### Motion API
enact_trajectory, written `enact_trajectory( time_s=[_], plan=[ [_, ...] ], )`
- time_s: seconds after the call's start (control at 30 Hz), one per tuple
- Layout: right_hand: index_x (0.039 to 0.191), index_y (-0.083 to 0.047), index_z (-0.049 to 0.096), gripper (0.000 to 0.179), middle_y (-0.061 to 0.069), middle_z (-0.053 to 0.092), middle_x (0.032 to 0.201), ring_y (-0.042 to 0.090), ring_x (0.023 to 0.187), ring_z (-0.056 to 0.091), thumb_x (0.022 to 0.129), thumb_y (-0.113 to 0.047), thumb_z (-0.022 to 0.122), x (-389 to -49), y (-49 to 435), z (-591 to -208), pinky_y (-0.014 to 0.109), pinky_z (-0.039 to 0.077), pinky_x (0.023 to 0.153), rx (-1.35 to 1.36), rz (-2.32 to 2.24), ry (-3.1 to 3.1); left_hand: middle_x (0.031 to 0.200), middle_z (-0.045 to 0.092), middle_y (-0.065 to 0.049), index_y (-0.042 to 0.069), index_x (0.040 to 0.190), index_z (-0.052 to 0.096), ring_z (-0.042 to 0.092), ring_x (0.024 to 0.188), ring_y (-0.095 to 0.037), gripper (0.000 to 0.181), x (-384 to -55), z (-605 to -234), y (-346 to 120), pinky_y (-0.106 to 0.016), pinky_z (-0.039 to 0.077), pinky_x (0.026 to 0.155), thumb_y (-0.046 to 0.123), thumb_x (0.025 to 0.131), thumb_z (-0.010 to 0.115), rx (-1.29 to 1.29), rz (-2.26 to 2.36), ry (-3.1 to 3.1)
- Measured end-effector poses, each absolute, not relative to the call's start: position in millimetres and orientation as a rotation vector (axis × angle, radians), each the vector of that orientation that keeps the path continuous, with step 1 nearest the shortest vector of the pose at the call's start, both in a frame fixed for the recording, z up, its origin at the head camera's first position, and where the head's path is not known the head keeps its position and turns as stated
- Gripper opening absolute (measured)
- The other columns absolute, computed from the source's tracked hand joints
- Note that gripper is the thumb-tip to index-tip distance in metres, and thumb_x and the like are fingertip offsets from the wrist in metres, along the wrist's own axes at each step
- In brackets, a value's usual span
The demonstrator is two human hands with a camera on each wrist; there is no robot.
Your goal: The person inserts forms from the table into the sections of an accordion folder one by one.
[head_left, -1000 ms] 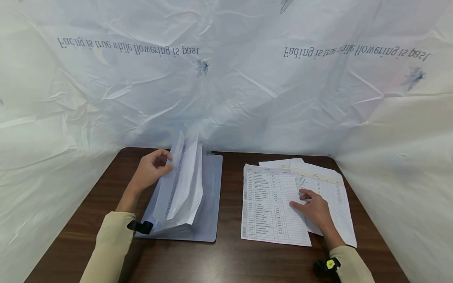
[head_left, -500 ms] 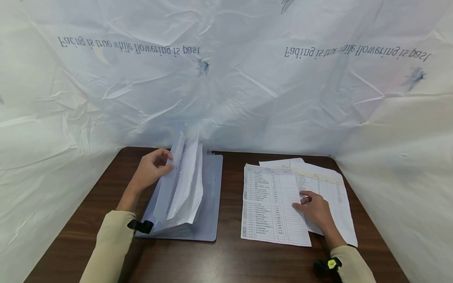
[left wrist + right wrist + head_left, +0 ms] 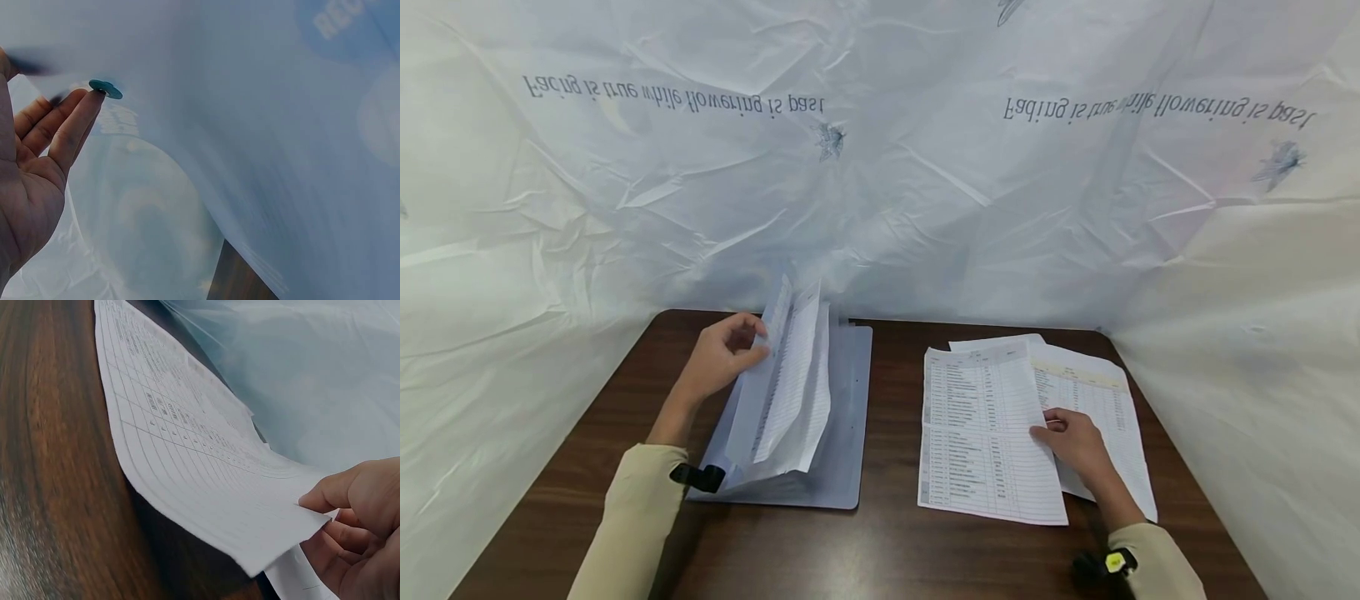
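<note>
My left hand pinches the raised cover of a translucent blue-grey plastic document folder, which lies at the left of the table. Several printed papers stand fanned and tilted inside it. A teal snap button shows by my fingertips in the left wrist view. Over on the right, my right hand grips the right edge of a printed table sheet, thumb on top and fingers underneath. That edge is lifted and bent upward in the right wrist view, where the sheet curves off the wood.
More printed sheets lie partly under the held one, near the table's right edge. The dark wooden table has rounded far corners. White plastic sheeting with printed lettering hangs close behind it and along both sides.
My right hand has moved slightly right and toward me, drawing the top sheet with it and lifting its right edge. My left hand and the folder stay as they were.
</note>
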State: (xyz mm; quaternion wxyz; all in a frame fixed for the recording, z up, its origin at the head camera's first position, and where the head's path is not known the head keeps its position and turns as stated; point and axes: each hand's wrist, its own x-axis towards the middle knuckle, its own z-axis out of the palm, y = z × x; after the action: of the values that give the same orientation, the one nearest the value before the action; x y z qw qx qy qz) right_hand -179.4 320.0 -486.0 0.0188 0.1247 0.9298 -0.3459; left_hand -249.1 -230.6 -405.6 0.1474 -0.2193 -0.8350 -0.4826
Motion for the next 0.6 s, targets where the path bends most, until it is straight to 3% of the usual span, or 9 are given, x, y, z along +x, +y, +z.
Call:
enact_trajectory(
  time_s=[0.3, 0.6],
  plan=[
    [0.133, 0.008, 0.056, 0.049, 0.027, 0.068, 0.116, 0.026, 0.089, 0.069, 0.097, -0.023, 0.067, -174, 321, -478, 0.031, 0.051, 0.07, 0.369, -1.211, 2.809, 0.096, 0.065, -0.01, 0.004, 0.104, 0.065, 0.06, 0.078, -0.015, 0.019, -251, -408, -232, -0.022, 0.05, 0.066, 0.006, 0.089, 0.076, -0.629, -1.391, -2.4],
    [0.135, 0.008, 0.054, 0.048, 0.021, 0.072, 0.111, 0.019, 0.082, 0.071, 0.1, -0.021, 0.066, -172, 318, -472, 0.03, 0.054, 0.067, 0.348, -1.428, 2.724, 0.096, 0.065, -0.012, 0.003, 0.105, 0.065, 0.06, 0.078, -0.015, 0.02, -251, -406, -232, -0.023, 0.05, 0.066, 0.006, 0.089, 0.077, -0.637, -1.393, -2.392]
  ],
)
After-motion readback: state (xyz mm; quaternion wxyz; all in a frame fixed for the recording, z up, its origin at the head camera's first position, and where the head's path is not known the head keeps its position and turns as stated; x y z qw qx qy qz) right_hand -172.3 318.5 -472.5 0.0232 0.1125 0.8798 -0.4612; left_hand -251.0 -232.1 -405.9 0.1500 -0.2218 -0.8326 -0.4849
